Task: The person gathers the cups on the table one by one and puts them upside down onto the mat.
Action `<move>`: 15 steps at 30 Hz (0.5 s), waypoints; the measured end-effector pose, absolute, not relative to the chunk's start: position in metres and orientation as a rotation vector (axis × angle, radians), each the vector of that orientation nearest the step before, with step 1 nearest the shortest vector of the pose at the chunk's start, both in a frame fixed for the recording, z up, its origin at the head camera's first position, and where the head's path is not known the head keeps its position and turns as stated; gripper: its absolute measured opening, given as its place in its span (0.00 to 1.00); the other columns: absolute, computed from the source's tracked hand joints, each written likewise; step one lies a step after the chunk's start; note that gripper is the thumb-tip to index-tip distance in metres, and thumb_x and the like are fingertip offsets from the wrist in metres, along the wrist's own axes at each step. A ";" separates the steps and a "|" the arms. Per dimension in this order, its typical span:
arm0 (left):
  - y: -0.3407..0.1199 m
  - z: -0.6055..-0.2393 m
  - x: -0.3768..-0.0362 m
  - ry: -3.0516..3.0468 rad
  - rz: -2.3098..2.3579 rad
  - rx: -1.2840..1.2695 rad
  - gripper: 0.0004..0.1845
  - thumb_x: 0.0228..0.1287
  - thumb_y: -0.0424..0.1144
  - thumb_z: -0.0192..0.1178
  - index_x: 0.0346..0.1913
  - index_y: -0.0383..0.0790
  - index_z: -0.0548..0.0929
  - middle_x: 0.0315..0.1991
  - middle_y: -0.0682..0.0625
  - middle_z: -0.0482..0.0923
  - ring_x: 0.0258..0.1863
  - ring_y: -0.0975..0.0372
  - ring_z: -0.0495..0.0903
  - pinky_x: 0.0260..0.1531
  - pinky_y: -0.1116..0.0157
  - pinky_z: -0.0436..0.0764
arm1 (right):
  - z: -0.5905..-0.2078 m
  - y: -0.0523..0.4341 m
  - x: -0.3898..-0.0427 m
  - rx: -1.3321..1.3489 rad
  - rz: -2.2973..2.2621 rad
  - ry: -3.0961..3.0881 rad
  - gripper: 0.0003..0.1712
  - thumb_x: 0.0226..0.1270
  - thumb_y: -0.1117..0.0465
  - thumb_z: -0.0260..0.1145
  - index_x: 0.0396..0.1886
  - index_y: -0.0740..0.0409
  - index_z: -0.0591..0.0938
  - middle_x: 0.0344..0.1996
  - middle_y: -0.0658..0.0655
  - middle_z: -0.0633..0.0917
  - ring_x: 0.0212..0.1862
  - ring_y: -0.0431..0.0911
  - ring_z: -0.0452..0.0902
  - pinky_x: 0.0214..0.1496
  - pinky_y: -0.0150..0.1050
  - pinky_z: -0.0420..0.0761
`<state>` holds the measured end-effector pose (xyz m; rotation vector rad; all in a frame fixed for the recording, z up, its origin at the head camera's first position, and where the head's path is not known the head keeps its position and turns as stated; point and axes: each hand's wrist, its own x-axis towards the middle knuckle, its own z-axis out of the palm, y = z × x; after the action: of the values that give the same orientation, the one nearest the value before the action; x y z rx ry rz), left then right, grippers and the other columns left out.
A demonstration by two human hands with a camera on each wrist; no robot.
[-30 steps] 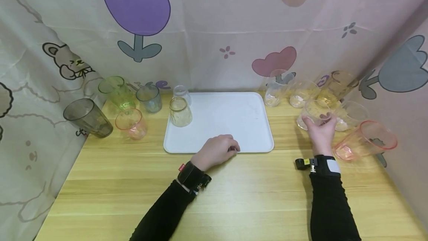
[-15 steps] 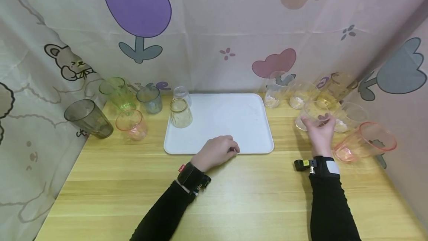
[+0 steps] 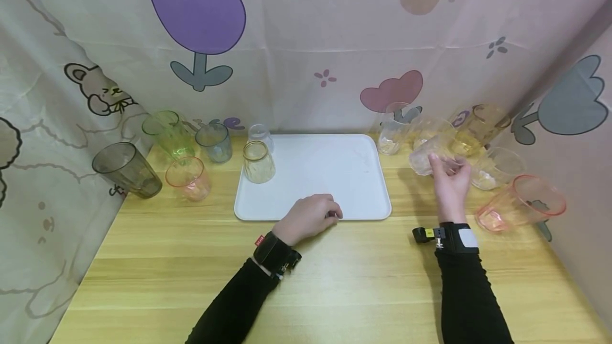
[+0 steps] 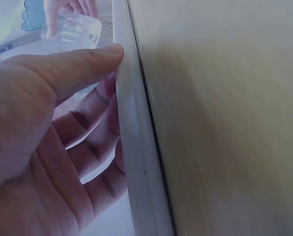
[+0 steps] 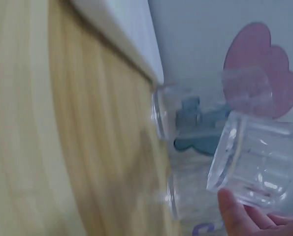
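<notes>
My right hand [image 3: 451, 179] grips a clear glass [image 3: 425, 157] between thumb and fingers. The glass is tilted, its base toward the tray, and it hangs above the table in the right wrist view. My left hand [image 3: 308, 215] rests at the front edge of the white tray [image 3: 330, 195], fingers loosely bent. In the left wrist view its thumb and fingertips lie along the tray's rim [image 4: 136, 147]. Upside down on the tray's left side stand a yellowish glass [image 3: 258, 163] and, behind it, a small clear glass [image 3: 260, 134].
Right of the tray stand a tall clear glass [image 3: 393, 131], a clear glass [image 3: 494, 169], an amber glass [image 3: 478, 131] and a large pink-rimmed glass [image 3: 518, 206]. Left are green [image 3: 169, 134], blue-grey [image 3: 215, 145], dark grey [image 3: 129, 171] and pink [image 3: 188, 179] glasses. Curtains hang behind.
My right hand has lifted the clear glass off the table, tilted it and moved it a little left toward the tray. My left hand has stayed in place.
</notes>
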<state>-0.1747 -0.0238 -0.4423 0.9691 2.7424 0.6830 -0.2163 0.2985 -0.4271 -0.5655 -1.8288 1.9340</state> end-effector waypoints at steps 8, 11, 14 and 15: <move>-0.023 -0.443 -0.175 2.757 0.685 0.961 0.05 0.74 0.41 0.64 0.45 0.51 0.90 0.40 0.61 0.80 0.38 0.69 0.78 0.38 0.71 0.79 | -0.422 0.267 -0.213 -0.342 2.076 -1.759 0.34 0.73 0.56 0.69 0.68 0.60 0.62 0.53 0.52 0.73 0.53 0.41 0.76 0.48 0.27 0.85; -0.023 -0.442 -0.175 2.765 0.702 0.948 0.06 0.74 0.41 0.64 0.45 0.50 0.90 0.39 0.61 0.80 0.39 0.69 0.79 0.38 0.71 0.79 | -0.420 0.255 -0.212 -0.286 2.090 -1.799 0.36 0.75 0.55 0.67 0.71 0.66 0.60 0.53 0.52 0.72 0.54 0.41 0.76 0.49 0.28 0.85; -0.022 -0.442 -0.177 2.792 0.721 0.945 0.08 0.73 0.42 0.64 0.49 0.49 0.89 0.41 0.60 0.81 0.40 0.68 0.80 0.37 0.71 0.80 | -0.419 0.244 -0.210 -0.239 2.090 -1.855 0.38 0.77 0.55 0.65 0.73 0.70 0.59 0.54 0.53 0.73 0.54 0.41 0.77 0.51 0.29 0.85; -0.022 -0.442 -0.178 2.806 0.729 0.943 0.09 0.73 0.42 0.64 0.52 0.48 0.88 0.42 0.59 0.81 0.41 0.68 0.80 0.38 0.70 0.81 | -0.419 0.240 -0.209 -0.223 2.099 -1.868 0.38 0.77 0.55 0.65 0.73 0.71 0.59 0.55 0.53 0.74 0.55 0.41 0.78 0.52 0.29 0.85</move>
<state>-0.1775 -0.0216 -0.4421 0.9428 2.8064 0.7293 -0.2093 0.2404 -0.4191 -0.2231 -1.8680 2.0992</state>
